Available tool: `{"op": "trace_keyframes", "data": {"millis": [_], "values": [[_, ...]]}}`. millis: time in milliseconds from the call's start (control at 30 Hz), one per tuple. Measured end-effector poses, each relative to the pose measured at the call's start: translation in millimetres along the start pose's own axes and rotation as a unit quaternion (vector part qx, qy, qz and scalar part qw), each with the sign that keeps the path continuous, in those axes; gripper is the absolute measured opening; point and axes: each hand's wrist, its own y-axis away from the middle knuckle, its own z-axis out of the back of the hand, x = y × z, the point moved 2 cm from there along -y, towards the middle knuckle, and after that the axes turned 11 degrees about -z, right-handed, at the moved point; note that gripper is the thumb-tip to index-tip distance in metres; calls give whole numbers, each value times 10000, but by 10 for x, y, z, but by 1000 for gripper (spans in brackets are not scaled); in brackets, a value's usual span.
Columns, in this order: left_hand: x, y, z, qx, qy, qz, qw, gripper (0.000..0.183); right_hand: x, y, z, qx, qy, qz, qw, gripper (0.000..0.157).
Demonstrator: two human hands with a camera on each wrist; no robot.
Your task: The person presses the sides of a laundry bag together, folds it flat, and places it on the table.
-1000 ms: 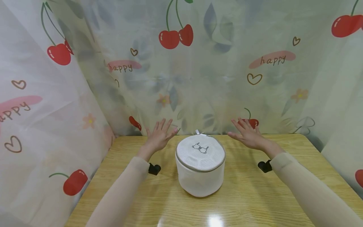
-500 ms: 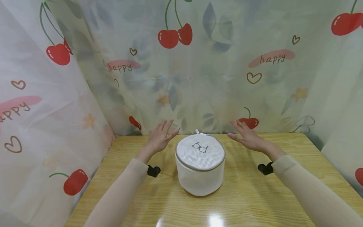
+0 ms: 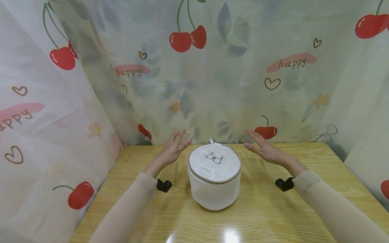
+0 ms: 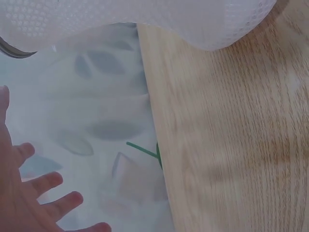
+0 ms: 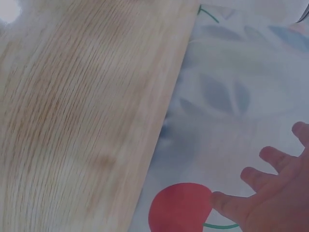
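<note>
A round white mesh laundry bag (image 3: pixel 215 175) stands upright on the wooden table, its zip closed around the lid and a small glasses drawing on top. To its left my left hand (image 3: pixel 171 151) is held in the air, fingers extended, not touching the bag. My right hand (image 3: pixel 265 148) hovers on the other side with straight fingers, also apart from it. Spread fingers of the left hand (image 4: pixel 29 193) show in the left wrist view, below the bag's mesh side (image 4: pixel 207 24). In the right wrist view the right hand (image 5: pixel 275 193) holds nothing.
The wooden table (image 3: pixel 261 216) extends to a back edge just behind the bag. A curtain printed with cherries and hearts (image 3: pixel 212 84) hangs behind it and along both sides. Each wrist carries a black camera mount (image 3: pixel 164 185).
Both hands have turned slightly, so their palms face each other more and the fingers look closer together. The bag has stayed in place.
</note>
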Motion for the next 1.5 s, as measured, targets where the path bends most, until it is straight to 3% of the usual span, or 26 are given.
{"op": "trace_keyframes", "data": {"millis": [467,1100,1500], "values": [[-6,74,0,-80,630,-42,9980,71,22,94,-36,117,-398,-208,9989,75],[-40,123,-56,-79,1289,-277,9912,70,7,123,-161,1,-864,0,9963,74],[-63,169,-78,-19,1542,-429,9871,63,36,151,-219,173,-1255,82,9919,71]]}}
